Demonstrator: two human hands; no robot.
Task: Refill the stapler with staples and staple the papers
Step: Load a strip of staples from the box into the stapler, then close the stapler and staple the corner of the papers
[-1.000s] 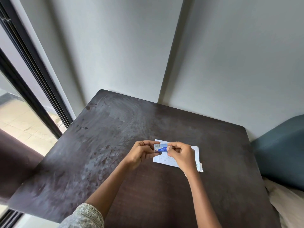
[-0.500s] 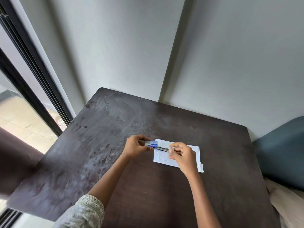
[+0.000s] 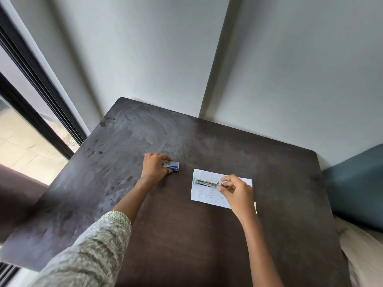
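Observation:
My left hand rests on the dark table with its fingers shut on a small blue and white staple box. To the right lie the white printed papers. My right hand hovers over them and pinches the right end of a long grey strip of staples, which stretches left across the top of the papers. No stapler can be made out; it may be hidden under my right hand.
A grey wall stands just behind the table's far edge. A dark-framed sliding glass door runs along the left. A blue cushion and a pale fabric sit beyond the right edge.
The hands have come apart. My left hand carried the staple box to the left and down onto the table. My right hand drew the strip out and holds it over the papers.

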